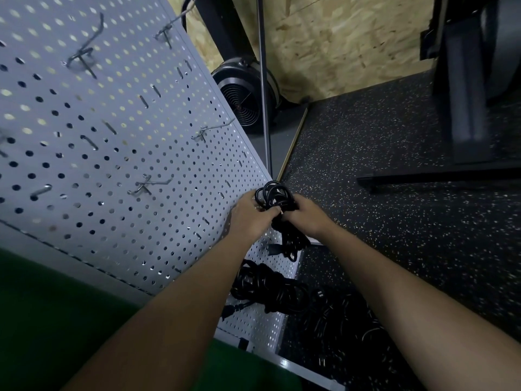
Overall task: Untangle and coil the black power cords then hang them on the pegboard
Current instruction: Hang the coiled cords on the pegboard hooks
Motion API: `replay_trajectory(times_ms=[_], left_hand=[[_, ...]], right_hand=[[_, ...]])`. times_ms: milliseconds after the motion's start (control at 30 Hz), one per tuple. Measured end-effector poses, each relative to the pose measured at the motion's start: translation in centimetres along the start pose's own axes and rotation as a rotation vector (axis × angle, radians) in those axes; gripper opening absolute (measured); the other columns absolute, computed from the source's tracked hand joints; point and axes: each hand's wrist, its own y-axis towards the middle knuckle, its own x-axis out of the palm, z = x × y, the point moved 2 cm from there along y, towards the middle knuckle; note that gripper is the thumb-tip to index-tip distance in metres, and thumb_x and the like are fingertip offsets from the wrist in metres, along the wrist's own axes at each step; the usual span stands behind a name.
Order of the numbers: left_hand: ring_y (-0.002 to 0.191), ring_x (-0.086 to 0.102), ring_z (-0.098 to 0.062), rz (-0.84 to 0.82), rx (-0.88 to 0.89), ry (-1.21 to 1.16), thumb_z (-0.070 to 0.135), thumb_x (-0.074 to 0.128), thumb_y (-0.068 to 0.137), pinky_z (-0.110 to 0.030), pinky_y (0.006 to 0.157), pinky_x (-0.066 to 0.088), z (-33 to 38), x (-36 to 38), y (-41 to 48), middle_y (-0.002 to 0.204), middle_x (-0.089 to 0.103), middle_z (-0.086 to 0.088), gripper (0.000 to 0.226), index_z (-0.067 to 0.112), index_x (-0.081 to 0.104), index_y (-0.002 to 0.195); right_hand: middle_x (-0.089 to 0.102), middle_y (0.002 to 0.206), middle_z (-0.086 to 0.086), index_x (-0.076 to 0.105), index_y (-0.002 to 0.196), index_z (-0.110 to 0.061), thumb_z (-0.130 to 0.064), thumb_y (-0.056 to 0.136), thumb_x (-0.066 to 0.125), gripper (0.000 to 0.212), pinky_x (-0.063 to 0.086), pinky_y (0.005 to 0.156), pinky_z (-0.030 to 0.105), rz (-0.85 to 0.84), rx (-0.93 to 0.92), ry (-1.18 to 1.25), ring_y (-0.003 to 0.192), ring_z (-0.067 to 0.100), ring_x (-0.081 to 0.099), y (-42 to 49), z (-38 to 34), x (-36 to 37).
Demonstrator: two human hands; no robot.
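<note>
Protruding hooks (83,56): metal pegs are fixed in the grey pegboard (118,153), by which the left side is filled.
Left hand (248,218): fingers are curled round the coiled cord (277,197) from the left, before the pegboard's right edge.
Coiled cord: a black bundle is gripped between both hands; loops are left dangling beneath them.
Right hand (307,215): fingers are wrapped round the same bundle from the right.
Loose cords (267,286): more black cable is piled under the forearms, partly on the speckled floor (394,193).
</note>
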Motion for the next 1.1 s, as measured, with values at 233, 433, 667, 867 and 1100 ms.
replay_trajectory(times_ms=[233, 433, 667, 867, 1100], left_hand=[[0.125, 0.059, -0.022, 0.064, 0.05, 0.132, 0.029, 0.091, 0.077, -0.048, 0.111, 0.046, -0.7, 0.7, -0.3, 0.126, 0.068, 0.002, 0.065, 0.023, 0.061, 0.135], [0.139, 0.049, -0.028, 0.017, 0.072, 0.198, 0.025, 0.092, 0.077, -0.051, 0.118, 0.04, -0.3, 0.0, -1.6, 0.148, 0.056, -0.008, 0.09, 0.019, 0.045, 0.154], [0.14, 0.046, -0.033, 0.041, 0.082, 0.234, 0.02, 0.082, 0.085, -0.047, 0.118, 0.04, 2.1, -0.4, -4.8, 0.147, 0.051, -0.012, 0.075, 0.017, 0.049, 0.152], [0.125, 0.054, -0.022, -0.074, 0.514, 0.336, 0.025, 0.079, 0.09, -0.038, 0.104, 0.05, 4.5, 2.1, -10.6, 0.143, 0.047, 0.0, 0.06, 0.021, 0.054, 0.144], [0.118, 0.057, -0.024, -0.301, 0.525, 0.346, 0.029, 0.079, 0.087, -0.043, 0.091, 0.054, 0.2, 10.0, -14.7, 0.135, 0.047, 0.004, 0.058, 0.023, 0.054, 0.14]], right_hand=[[0.059, 0.147, 0.003, 0.03, 0.161, -0.026, -0.033, 0.099, 0.066, 0.072, 0.048, 0.11, 0.045, 0.021, -0.019, -0.017, 0.13, 0.026, 0.059, -0.7, 1.3, 0.9], [0.054, 0.152, 0.005, 0.033, 0.161, -0.02, -0.018, 0.094, 0.077, 0.08, 0.042, 0.106, 0.032, 0.052, -0.064, -0.099, 0.137, 0.023, 0.053, -4.0, 0.7, -1.0], [0.04, 0.164, 0.006, 0.029, 0.164, -0.022, -0.026, 0.092, 0.078, 0.087, 0.036, 0.115, 0.035, 0.05, -0.148, -0.345, 0.148, 0.025, 0.041, -9.1, -0.3, -3.2], [0.045, 0.156, 0.012, 0.038, 0.159, -0.013, -0.016, 0.091, 0.078, 0.079, 0.035, 0.112, 0.031, 0.052, -0.118, -0.505, 0.144, 0.03, 0.044, -13.4, 2.0, -4.4], [0.054, 0.142, 0.009, 0.049, 0.152, -0.019, -0.023, 0.086, 0.075, 0.071, 0.043, 0.11, 0.038, 0.066, -0.011, -0.598, 0.133, 0.027, 0.052, -17.9, 7.7, -6.0]])
